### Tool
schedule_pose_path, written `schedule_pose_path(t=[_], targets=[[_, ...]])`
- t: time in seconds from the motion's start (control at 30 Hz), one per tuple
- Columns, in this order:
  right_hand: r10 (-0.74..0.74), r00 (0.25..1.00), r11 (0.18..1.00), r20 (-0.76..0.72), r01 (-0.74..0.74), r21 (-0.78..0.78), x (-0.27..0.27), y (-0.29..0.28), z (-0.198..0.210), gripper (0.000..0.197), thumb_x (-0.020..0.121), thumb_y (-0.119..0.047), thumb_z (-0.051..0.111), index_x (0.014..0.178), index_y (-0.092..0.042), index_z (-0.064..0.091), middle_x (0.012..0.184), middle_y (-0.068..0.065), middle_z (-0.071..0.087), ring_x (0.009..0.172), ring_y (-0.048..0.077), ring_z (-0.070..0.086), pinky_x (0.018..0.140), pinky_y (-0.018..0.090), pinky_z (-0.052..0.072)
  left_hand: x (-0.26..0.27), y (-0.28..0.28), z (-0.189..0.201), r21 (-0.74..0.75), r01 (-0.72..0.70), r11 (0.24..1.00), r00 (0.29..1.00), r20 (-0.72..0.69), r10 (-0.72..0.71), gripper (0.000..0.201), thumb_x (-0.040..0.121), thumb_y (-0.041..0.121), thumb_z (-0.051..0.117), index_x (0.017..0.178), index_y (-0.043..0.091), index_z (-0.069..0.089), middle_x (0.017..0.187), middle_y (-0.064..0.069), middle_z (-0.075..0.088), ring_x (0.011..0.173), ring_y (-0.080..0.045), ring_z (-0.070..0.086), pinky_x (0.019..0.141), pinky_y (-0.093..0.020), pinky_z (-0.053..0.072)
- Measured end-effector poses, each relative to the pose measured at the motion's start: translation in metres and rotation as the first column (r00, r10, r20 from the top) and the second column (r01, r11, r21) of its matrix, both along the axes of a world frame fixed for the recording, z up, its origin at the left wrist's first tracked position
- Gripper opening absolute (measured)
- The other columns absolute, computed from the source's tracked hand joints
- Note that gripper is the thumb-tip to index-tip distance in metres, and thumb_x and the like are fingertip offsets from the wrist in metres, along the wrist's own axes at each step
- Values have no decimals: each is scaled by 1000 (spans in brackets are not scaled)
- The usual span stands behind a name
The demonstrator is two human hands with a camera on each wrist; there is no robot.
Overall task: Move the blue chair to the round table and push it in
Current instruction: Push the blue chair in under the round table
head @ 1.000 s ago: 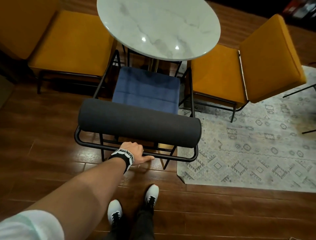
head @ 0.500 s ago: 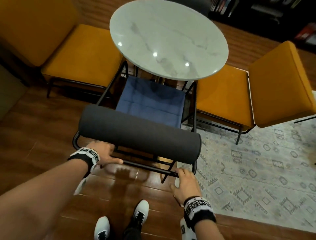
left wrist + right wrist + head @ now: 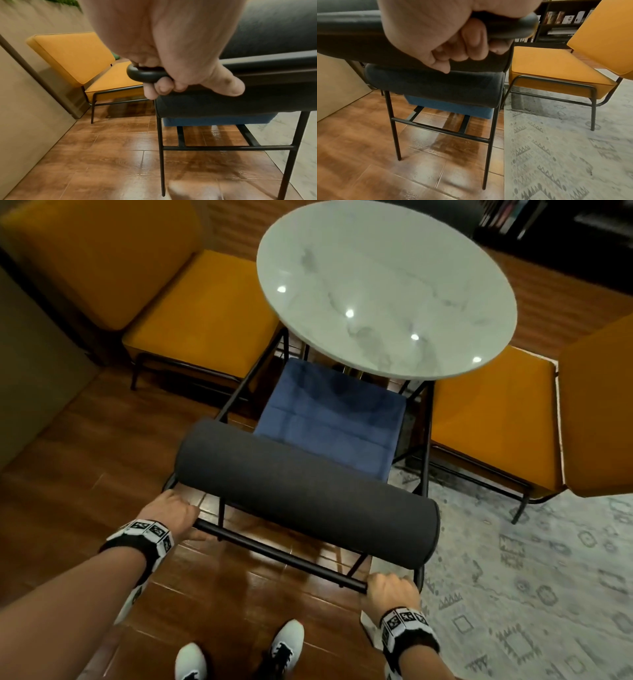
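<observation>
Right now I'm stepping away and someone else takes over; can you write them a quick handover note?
Left hand: grip closed round the left end of the chair's black back rail.
Right hand: grip closed round the rail's right end.
Blue chair: facing the round table, between two yellow chairs, the seat's front edge at the tabletop.
Done: chair brought to the table.
Left: push it further in, then let go.
</observation>
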State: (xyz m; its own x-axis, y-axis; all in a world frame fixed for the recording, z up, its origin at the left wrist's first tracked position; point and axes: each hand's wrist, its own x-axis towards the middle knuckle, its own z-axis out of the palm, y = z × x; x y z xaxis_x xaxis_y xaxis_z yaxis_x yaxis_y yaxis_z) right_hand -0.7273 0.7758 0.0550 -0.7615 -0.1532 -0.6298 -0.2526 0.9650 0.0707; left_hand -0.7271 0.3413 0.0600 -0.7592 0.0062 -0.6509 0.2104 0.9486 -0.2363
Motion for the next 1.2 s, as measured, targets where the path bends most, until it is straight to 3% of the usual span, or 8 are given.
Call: schedule_pose_path(t=[0.2,0.27,0.37,0.43,0.7,0.9,1.07,1.2], targets=[[-85,996,995,-12,85,50,-17,1,-7,25,86,-40,49,99,-24,64,98,0,71,94,25,65,84,37,45,-28,7,0,-28,-27,999,1000,-7,27,63,83,83,39,95,26,63,95,6,71,94,-16,63,98,-32,37],[-93,996,995,-13,93,44,-19,-1,-7,26,87,-40,48,100,-23,63,99,1,71,95,27,64,85,37,44,-29,14,1,-15,-64,998,997,-41,64,48,91,69,47,100,25,64,97,7,71,96,-16,64,101,-33,39],[-108,994,993,-1,108,55,-14,-3,-2,27,90,-40,47,103,-23,64,101,3,70,96,27,64,86,38,44,-20,28,5,12,-150,989,985,-86,150,28,95,45,51,107,23,64,104,2,71,100,-21,64,88,-31,47],[-134,991,991,6,134,31,-7,-4,2,29,91,-40,47,106,-21,63,105,4,69,98,27,63,88,38,43,-13,30,8,22,-166,986,983,-78,167,26,95,39,50,111,23,63,108,2,70,102,-21,64,88,-31,45],[-179,976,982,124,170,80,49,-14,13,34,92,-42,46,116,-22,59,120,8,63,112,28,57,100,40,40,39,34,12,36,-98,995,995,36,97,35,92,43,52,120,22,59,121,-1,65,112,-22,62,96,-35,46],[-186,971,980,151,194,-38,58,-48,22,28,89,-40,54,112,-28,61,109,3,67,102,27,63,87,36,51,43,64,15,152,-80,985,994,91,67,38,91,42,54,121,18,60,123,-5,64,114,-28,62,93,-38,50],[-209,971,978,113,206,38,52,-55,15,30,94,-35,49,119,-21,59,120,4,63,110,26,59,89,36,48,45,72,13,102,-113,988,993,53,108,37,88,39,52,118,19,60,121,-2,66,113,-26,63,91,-36,50],[-196,975,980,103,190,67,49,-55,13,29,93,-31,47,117,-19,60,117,4,65,107,26,61,84,36,49,45,76,13,93,-137,986,990,39,133,34,87,36,50,115,21,60,119,-1,67,110,-25,63,89,-36,51]])
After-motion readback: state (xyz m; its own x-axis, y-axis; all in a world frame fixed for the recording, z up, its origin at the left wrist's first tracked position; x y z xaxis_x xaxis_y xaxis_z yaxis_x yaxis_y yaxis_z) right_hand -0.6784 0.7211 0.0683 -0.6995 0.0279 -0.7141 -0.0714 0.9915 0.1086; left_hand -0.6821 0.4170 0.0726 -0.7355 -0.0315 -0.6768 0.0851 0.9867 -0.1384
